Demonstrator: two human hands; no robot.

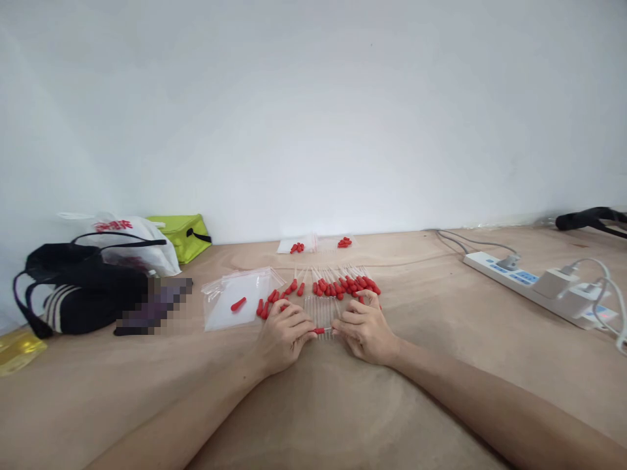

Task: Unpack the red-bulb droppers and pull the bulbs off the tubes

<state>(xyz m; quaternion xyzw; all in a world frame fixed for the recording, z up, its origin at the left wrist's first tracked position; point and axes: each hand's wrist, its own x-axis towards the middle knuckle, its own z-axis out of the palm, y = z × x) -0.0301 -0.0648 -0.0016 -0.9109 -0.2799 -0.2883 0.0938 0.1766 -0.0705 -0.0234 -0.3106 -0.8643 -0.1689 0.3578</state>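
Note:
My left hand (289, 333) is closed in a pinch on a red rubber bulb (319, 331). The fingers of my right hand (365, 328) are closed on the clear tube (328, 330) that runs out of that bulb, so the dropper lies level between both hands. Under and just beyond it, a row of clear glass tubes (321, 310) lies side by side on the table. Several droppers with red bulbs (345, 285) are spread behind my hands, their tubes pointing away. Loose red bulbs (264, 308) lie beside my left hand, some partly hidden by it.
A clear bag (218, 310) with a red bulb (238, 304) on it lies at left. Two small bags (321, 244) with red bulbs are near the wall. Further left are a black bag (93, 294), white plastic bag (151, 245) and green bag (183, 235). A power strip (524, 277) with cords stands right.

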